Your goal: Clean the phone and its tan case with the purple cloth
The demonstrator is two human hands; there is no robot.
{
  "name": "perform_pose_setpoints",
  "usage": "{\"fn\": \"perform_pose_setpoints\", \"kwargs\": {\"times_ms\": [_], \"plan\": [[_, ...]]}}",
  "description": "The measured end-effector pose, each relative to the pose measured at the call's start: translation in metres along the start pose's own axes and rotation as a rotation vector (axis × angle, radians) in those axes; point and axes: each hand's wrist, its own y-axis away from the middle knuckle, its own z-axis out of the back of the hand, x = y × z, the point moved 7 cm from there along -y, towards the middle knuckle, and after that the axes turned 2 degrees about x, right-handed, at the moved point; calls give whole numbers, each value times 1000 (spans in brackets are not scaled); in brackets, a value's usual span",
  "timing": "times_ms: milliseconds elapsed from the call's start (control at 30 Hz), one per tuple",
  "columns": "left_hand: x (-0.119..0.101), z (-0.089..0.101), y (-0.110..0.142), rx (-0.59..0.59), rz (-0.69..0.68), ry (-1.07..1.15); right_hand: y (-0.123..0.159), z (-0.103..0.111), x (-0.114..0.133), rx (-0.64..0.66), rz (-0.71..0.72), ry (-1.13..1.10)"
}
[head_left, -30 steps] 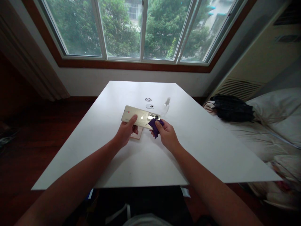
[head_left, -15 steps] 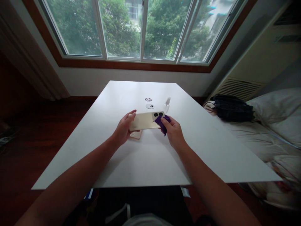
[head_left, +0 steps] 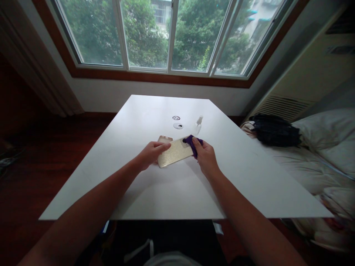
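Observation:
A pale gold smartphone [head_left: 175, 152] is held over the table, its back with the camera lenses facing up and its left end tilted toward me. My left hand [head_left: 151, 153] grips its left end, thumb on top. In my right hand [head_left: 205, 155] is a bunched purple cloth [head_left: 195, 145], pressed over the camera end and partly covering the lenses. Behind the phone lies a phone case [head_left: 165, 139] on the table, mostly hidden by the phone and my left hand.
A clear spray bottle [head_left: 198, 125] stands on the white table [head_left: 244, 184] beyond my right hand. Two small round flat items lie further back, a white disc [head_left: 178, 126] and a patterned disc [head_left: 176, 118]. At right, a black bag [head_left: 274, 130] rests on a bed [head_left: 288, 159].
The phone has tilted, its left end dropping toward me, which uncovers more of the case behind. My right hand has shifted the cloth up over the lenses. The left thumb now lies across the phone's back.

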Motion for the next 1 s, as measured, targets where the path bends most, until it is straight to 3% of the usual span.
{"fn": "perform_pose_setpoints", "kwargs": {"times_ms": [133,233,600,733,900,1000], "plan": [[-7,-7,5,-79,-168,-66,0,7,-3,-106,-53,10],[-11,-11,9,-111,-228,-73,1,5,-8,-114,-98,-34],[-7,-3,9,-244,-260,-44,3,-19,-13,157,-53,-254],[-6,-8,9,-227,-273,-16,12,-26,-17,156,-109,-193],[-8,-13,10,-198,-274,15,28,-49,-11,327,-90,-115],[-7,-15,8,-163,-260,27,30,-50,-7,368,-70,-84]]}}
